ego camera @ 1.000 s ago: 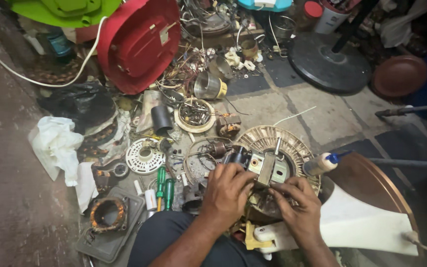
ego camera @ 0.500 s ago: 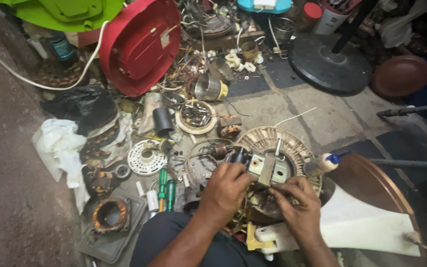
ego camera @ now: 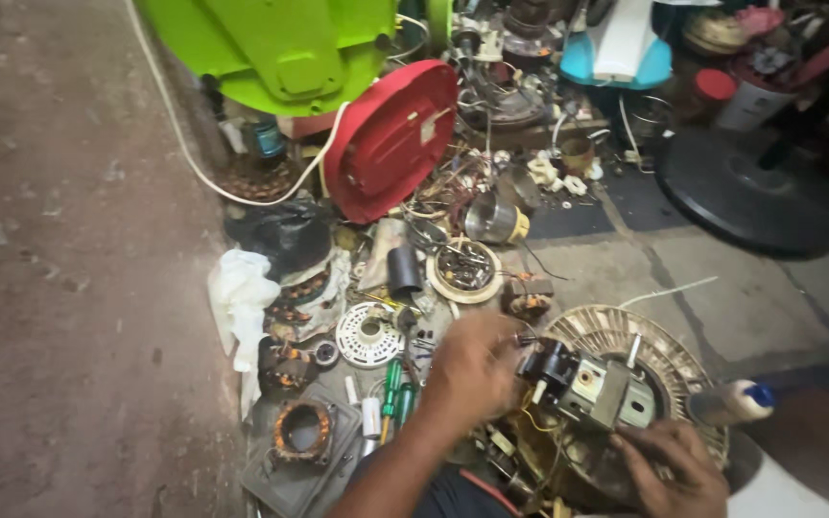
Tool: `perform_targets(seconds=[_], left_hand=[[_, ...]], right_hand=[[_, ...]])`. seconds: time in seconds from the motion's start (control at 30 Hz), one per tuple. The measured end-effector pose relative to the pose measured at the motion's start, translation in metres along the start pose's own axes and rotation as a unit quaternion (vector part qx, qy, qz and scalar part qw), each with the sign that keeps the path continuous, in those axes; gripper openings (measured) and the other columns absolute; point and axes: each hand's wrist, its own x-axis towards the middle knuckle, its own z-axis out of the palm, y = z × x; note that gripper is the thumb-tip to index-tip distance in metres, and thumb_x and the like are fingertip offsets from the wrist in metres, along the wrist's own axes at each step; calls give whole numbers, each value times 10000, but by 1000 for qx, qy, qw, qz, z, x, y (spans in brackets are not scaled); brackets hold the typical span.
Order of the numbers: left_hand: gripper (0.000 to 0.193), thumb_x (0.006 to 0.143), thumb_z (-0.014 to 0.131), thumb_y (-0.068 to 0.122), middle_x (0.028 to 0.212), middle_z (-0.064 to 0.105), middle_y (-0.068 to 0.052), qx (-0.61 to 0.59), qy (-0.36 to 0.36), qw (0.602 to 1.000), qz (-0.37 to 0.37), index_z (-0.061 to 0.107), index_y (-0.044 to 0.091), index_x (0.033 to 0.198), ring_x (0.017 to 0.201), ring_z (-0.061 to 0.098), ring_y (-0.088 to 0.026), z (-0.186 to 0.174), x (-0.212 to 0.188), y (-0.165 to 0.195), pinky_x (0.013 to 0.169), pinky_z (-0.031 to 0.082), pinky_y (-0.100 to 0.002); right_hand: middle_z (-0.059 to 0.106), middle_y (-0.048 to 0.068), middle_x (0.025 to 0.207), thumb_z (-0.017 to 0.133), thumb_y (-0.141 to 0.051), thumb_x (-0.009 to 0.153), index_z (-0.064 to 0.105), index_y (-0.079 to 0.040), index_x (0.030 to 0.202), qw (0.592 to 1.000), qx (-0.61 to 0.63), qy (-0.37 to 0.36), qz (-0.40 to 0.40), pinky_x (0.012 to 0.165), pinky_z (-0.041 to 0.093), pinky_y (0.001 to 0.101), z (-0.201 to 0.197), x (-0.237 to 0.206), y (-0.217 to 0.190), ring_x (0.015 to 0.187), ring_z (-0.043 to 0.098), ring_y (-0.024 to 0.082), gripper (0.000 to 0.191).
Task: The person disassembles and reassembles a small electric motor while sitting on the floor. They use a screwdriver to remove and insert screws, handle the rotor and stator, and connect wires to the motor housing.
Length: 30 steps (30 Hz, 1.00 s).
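Left hand (ego camera: 472,369) seemingly grips motor (ego camera: 592,388).

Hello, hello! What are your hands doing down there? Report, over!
Left hand grips the black end of the small metal fan motor. Right hand steadies it from below. Motor sits on round ribbed fan housing. Green-handled screwdrivers lie beside the left wrist.

Dull grey metal motor (ego camera: 599,388) (glossy red plastic cover (ego camera: 390,139) behind)
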Motion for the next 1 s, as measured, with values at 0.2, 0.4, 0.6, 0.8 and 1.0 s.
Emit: perform_targets(seconds=[0.2, 0.4, 0.6, 0.8, 1.0], left_hand=[[199, 875, 597, 0, 1067, 730, -194, 361, 21, 924, -125, 756, 46, 985, 974, 722, -371, -61, 89, -166, 842, 586, -472], [225, 883, 640, 120, 1096, 738, -149, 384, -193, 894, -124, 776, 172, 1055, 1041, 706, -326, -69, 103, -250, 908, 554, -463], [201, 831, 764, 239, 1096, 770, -92, 338, -303, 879, -147, 800, 235, 1028, 1026, 727, -270, -72, 136, -241, 915, 557, -418], [266, 788, 746, 95, 1126, 762, -105, 525, -331, 784, -2, 786, 121, 1050, 1032, 734, -267, -36, 121, -236, 844, 596, -392], [224, 930, 617, 152, 1151, 751, -59, 563, -306, 767, 22, 794, 158, 1067, 1059, 727, -245, -16, 121, -246, 837, 595, -402]], right_hand=[[693, 46, 845, 856, -54, 717, 808, -103, 964, 1000, -17, -7, 21, 676, 537, 233, 3, -12, 47, 740, 678, 119, 257], [693, 68, 852, 844, -38, 719, 813, -87, 940, 998, 7, -23, 58, 699, 574, 236, 1, -12, 46, 812, 696, 151, 228], [680, 61, 942, 800, 19, 723, 775, -32, 978, 999, 10, -47, -5, 893, 502, 265, -8, -9, 26, 955, 651, 160, 261], [664, 59, 915, 813, 19, 739, 786, -14, 979, 997, 43, -25, 57, 813, 495, 254, -1, -9, 3, 908, 629, 149, 244], [672, 40, 914, 828, -5, 734, 776, -18, 952, 999, 19, -40, 18, 868, 496, 263, -3, -2, -4, 946, 639, 155, 225]])
